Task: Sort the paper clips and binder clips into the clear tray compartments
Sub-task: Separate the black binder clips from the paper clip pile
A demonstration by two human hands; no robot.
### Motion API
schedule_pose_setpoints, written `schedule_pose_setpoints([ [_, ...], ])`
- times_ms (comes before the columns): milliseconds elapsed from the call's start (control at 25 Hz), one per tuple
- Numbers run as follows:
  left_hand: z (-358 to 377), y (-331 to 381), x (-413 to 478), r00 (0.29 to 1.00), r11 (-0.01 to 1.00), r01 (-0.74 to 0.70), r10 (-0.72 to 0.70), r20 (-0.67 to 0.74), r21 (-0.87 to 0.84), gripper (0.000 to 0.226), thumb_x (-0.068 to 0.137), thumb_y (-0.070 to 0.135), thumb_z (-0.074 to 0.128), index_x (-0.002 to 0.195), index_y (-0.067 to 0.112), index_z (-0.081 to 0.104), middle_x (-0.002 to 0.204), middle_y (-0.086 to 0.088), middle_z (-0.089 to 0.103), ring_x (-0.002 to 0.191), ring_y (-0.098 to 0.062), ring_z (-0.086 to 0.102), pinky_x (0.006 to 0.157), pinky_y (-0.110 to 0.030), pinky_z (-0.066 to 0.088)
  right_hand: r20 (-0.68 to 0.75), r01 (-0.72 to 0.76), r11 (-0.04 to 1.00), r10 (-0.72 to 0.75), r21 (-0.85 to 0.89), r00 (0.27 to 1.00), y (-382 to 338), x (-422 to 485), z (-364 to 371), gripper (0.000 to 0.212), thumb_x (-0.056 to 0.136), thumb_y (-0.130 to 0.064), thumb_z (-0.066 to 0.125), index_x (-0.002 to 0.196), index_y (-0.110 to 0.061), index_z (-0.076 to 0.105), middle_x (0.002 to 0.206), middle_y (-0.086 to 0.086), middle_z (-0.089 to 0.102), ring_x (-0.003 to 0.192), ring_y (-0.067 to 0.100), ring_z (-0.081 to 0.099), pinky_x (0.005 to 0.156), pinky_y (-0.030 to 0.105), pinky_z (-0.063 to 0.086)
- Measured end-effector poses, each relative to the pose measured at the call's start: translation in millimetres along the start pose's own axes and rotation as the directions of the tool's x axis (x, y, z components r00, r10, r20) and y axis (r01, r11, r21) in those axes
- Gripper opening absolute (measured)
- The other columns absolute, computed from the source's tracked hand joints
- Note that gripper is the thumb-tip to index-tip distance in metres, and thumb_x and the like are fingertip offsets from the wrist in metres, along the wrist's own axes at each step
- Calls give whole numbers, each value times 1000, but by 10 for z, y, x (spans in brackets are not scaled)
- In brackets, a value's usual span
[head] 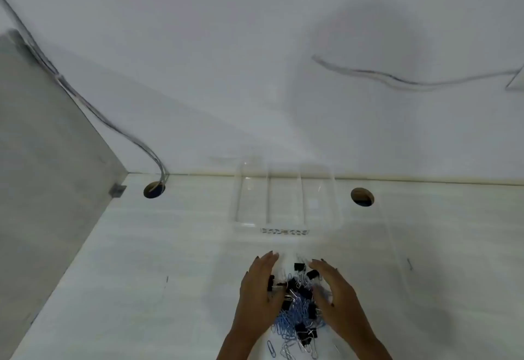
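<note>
A mixed heap of blue and silver paper clips (289, 321) and black binder clips (304, 293) lies on the white desk near the front edge. My left hand (259, 288) rests against the heap's left side, fingers extended and together. On the heap's right side my right hand (333, 291) lies the same way, so the two hands flank the pile. Neither hand visibly grips a clip. Farther back stands the clear tray (286, 226), with three long compartments that look empty and a barcode label on its front wall.
Two round cable holes (154, 189) (362, 196) sit in the desk to the left and right of the tray. A grey partition (42, 161) walls off the left side, with cables running along it. Another cable (397, 78) hangs on the white wall behind.
</note>
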State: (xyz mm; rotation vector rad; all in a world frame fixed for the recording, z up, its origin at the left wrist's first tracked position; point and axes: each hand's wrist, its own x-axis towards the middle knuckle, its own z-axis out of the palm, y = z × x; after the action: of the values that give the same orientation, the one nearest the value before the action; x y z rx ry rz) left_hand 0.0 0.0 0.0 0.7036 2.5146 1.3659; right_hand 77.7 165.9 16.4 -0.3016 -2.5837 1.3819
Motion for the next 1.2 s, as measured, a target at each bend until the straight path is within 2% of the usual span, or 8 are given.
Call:
schedule_pose_setpoints([
  [120,204,-357,44,995,999,-39,40,-88,17,48,82,37,44,130,39,37,140,16,39,138,-12,27,113,-47,29,-14,16,999,-17,-37,1000,395,4,214,38,81,-44,42,111,-65,36,126,-25,46,127,1,38,108,29,31],
  [240,380,-544,-26,986,995,-80,70,-148,-61,45,84,43,42,129,40,39,140,20,37,138,-3,23,114,-39,27,-210,99,993,-111,-64,971,623,-97,331,30,83,-42,44,112,-43,51,117,-28,55,116,-5,46,97,11,36],
  [360,515,-607,-154,972,989,-120,99,-211,-86,45,85,43,42,129,33,42,139,14,42,131,-15,39,109,-42,36,-450,307,925,-377,-223,809,813,-302,378,23,89,-30,45,104,-19,59,100,-7,62,102,2,51,91,9,38],
  [440,557,-605,-184,949,983,-180,162,-270,-42,42,89,33,44,131,26,42,133,11,46,121,-15,48,102,-32,41,-512,315,926,-377,-207,772,866,-338,367,20,86,-22,47,97,-15,63,94,-3,61,95,9,54,87,13,41],
  [560,554,-569,-270,931,981,-182,194,-309,66,42,94,27,45,134,18,39,125,13,43,110,-2,43,90,-21,36,-491,277,946,-324,-169,809,821,-439,340,21,84,-22,47,94,-14,63,91,-5,60,91,10,53,83,10,40],
  [760,566,-611,-447,888,933,-292,347,-302,212,27,88,40,41,112,30,47,102,4,61,94,-15,60,80,-32,52,-326,303,884,-421,-356,846,827,-721,422,20,80,-30,53,93,-21,64,87,-5,65,87,-5,45,80,11,40],
  [960,635,-603,-646,765,676,-545,643,-38,496,48,77,54,55,116,27,56,117,7,64,123,-9,42,98,-33,39,-377,252,896,-390,-365,840,848,-771,398,22,77,-29,51,94,-23,64,88,-6,65,88,2,50,77,14,41],
  [1200,738,-596,-495,715,625,-614,699,3,482,39,83,56,49,114,32,55,127,11,56,132,-10,34,101,-43,42,-334,277,911,-376,-306,864,897,-661,434,36,76,-36,48,105,-23,64,99,-11,62,94,1,54,82,20,49],
])
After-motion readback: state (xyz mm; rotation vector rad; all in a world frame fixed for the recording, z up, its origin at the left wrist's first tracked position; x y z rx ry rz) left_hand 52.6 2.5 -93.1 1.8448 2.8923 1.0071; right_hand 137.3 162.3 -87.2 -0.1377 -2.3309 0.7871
